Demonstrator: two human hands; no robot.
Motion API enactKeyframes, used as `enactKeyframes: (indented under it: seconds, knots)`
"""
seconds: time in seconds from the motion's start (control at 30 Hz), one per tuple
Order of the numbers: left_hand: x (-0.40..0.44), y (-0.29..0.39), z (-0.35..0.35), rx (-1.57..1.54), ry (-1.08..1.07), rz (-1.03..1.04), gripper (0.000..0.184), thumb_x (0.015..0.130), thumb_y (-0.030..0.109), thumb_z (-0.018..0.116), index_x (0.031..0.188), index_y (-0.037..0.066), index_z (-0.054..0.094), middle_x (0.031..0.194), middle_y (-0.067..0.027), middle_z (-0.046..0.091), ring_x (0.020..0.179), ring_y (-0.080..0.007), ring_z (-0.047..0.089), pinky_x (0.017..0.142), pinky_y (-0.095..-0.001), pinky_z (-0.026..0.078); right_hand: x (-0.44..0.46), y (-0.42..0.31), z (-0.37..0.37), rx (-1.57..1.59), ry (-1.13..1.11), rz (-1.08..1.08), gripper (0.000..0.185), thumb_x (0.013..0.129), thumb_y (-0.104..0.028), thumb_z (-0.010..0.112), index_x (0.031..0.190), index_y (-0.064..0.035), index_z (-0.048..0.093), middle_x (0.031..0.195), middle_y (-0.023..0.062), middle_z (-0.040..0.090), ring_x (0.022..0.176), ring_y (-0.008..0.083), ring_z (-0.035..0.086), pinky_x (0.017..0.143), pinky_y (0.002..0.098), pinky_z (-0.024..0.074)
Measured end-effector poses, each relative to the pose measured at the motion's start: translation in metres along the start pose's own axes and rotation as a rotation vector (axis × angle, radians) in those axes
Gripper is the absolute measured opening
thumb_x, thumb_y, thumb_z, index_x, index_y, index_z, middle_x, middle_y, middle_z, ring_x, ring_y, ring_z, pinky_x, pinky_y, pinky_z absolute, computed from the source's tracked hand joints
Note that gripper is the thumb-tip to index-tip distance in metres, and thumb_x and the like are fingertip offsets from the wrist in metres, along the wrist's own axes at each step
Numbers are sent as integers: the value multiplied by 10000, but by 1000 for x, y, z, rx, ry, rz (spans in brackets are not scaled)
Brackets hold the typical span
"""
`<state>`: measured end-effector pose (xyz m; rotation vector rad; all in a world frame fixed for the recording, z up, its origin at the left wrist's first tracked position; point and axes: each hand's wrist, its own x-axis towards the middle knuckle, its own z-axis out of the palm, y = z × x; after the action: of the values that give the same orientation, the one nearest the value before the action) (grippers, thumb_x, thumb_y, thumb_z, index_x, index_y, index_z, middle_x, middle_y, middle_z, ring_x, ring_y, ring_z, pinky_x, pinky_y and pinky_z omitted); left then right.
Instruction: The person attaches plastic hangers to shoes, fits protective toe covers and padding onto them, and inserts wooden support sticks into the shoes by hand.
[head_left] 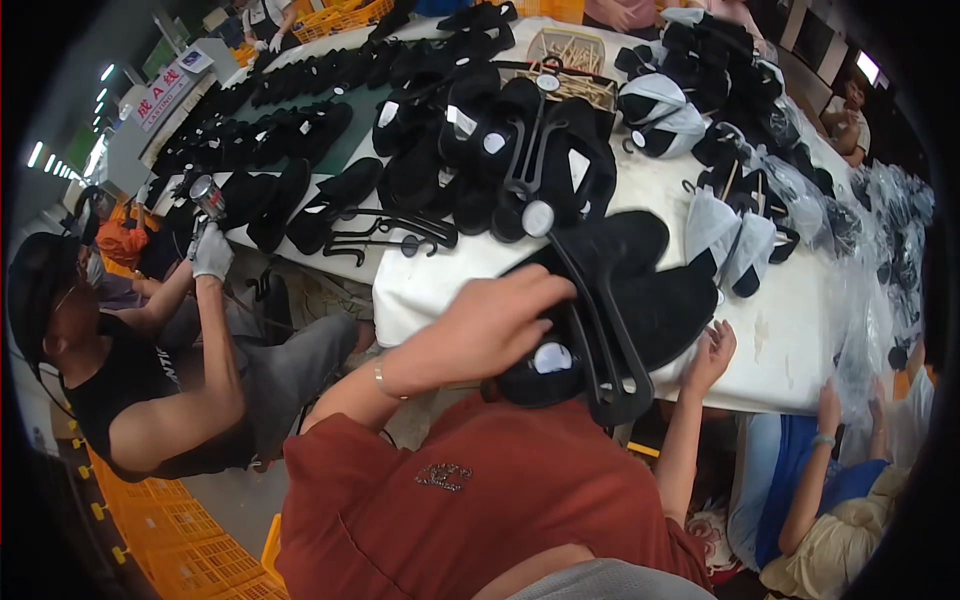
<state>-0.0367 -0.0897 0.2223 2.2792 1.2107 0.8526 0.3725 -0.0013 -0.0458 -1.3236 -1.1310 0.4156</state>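
With the left hand (505, 318) bent at the knuckles and its fingers drawn together, seems to have hold of a hanger or a slipper edge; cannot tell which, fingertips being partly hidden. With the right hand (710, 352) half uncurled and nothing seen in its grip, held just beside the right edge of the black slippers (675, 310); cannot tell if touching. Slippers placed at the near edge of the white table (770, 355), partly overhanging, with black hangers (620, 405) lying across on a slant and a round white label (552, 358) showing on the near left.

Judging by the hold, busy bringing slippers and hangers together; whether fitting or only sorting, not clear. For the next move, would likely need a steady left grip, the right fingers closed on the slipper edge, and care against hangers sliding.

Farther out, just beyond: more slippers with hangers (575, 130) in a heap, backed by wooden sticks (568, 52). To the left, loose hangers (405, 243), then a co-worker's gloved hand (212, 252) around a metal can (205, 195). To the right, paper-stuffed slippers (710, 230) and clear plastic wrapping (865, 290), with another co-worker's hand (830, 405) near it.
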Motion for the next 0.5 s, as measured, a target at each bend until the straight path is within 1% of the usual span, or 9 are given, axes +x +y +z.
enactKeyframes:
  seconds: [0.03,0.07,0.1,0.17,0.23,0.27,0.37,0.43,0.5]
  knots:
    - [-1,1,-17,40,31,-39,403,851,35,683,1242,94,605,1011,-118,615,883,-310,668,725,-376,534,-1,-1,1,-11,2,-4,318,943,-6,557,1257,32,595,1435,134,487,1095,220,641,930,311,519]
    - [1,2,-35,69,71,-65,415,825,41,680,1227,92,591,1039,-126,615,891,-356,655,726,-419,531,0,0,1,-25,4,5,306,941,5,550,1242,31,605,1433,131,489,1090,210,643,910,307,521]
    - [4,-6,-48,94,198,-4,417,811,12,686,1216,84,616,1047,-119,633,878,-328,663,723,-382,540,-1,-3,2,-45,-12,16,316,953,2,546,1264,35,593,1431,134,489,1105,220,635,942,322,514]
    - [14,-22,-75,151,333,-70,428,789,-15,692,1206,70,645,1038,-104,652,833,-253,662,684,-334,537,-1,-8,2,-59,-24,24,327,964,-1,541,1286,39,582,1429,136,489,1119,229,627,974,336,508]
    - [29,-49,-107,179,419,-182,413,781,4,709,1184,76,656,976,-109,659,772,-237,638,682,-322,526,0,-8,5,-131,-21,15,287,935,17,540,1207,26,629,1420,134,500,1056,200,644,867,295,518]
    - [41,-68,-125,272,443,-173,409,783,26,717,1184,77,654,937,-101,654,759,-228,624,699,-334,518,0,-9,5,-125,-17,11,287,935,17,540,1207,26,629,1420,134,500,1056,200,644,867,295,518]
    - [83,-130,-167,359,541,-216,384,785,57,722,1161,70,650,865,-98,639,790,-254,623,757,-368,508,-1,-10,6,-136,-36,6,295,933,21,533,1210,21,634,1407,136,507,1043,197,641,863,294,517]
    - [117,-173,-194,484,533,-329,392,776,130,727,1159,79,663,940,-122,698,923,-318,684,813,-416,529,-1,-11,7,-138,-39,2,289,932,21,532,1202,21,636,1405,135,508,1043,196,640,859,294,514]
    - [152,-215,-209,512,542,-410,386,781,136,717,1160,84,667,1000,-133,710,984,-328,685,842,-425,533,-1,-17,8,-164,-51,-1,267,926,19,534,1171,21,639,1396,132,511,1035,195,639,845,291,503]
